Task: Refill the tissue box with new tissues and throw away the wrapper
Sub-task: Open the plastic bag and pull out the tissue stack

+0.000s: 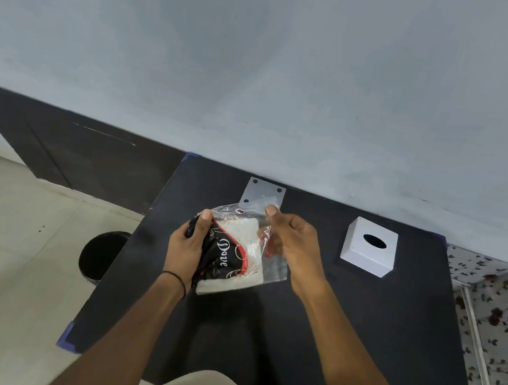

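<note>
- As we read across from the left, a dark round bin (102,255) stands on the pale floor just beside the black table (341,326), partly hidden by its edge; we judge it the place for the wrapper once emptied
- Our left hand (187,245) is clamped on the printed, dark end of the tissue pack (236,257), thumb on top and fingers curled underneath, wrist bent slightly inward, a thin black band at the wrist
- We hold the pack just above the table, near its middle; the white tissue stack shows through the clear film
- We judge the pack light and soft: the stack will sag and squash if pinched hard, and the film looks thin, slippery and crinkly, so we should grip the plastic at its loose end and support the stack from below
- Our right hand (291,243) pinches the clear open flap of the wrapper (265,228) between thumb and fingers, lifted away from the stack, forearm reaching in from the lower right
- Behind the hands a pale flat plate with dark holes (264,191) lies against the wall
- Well apart to the right, the white tissue box (369,246) sits on the table with its oval slot facing up, untouched by either hand
</note>
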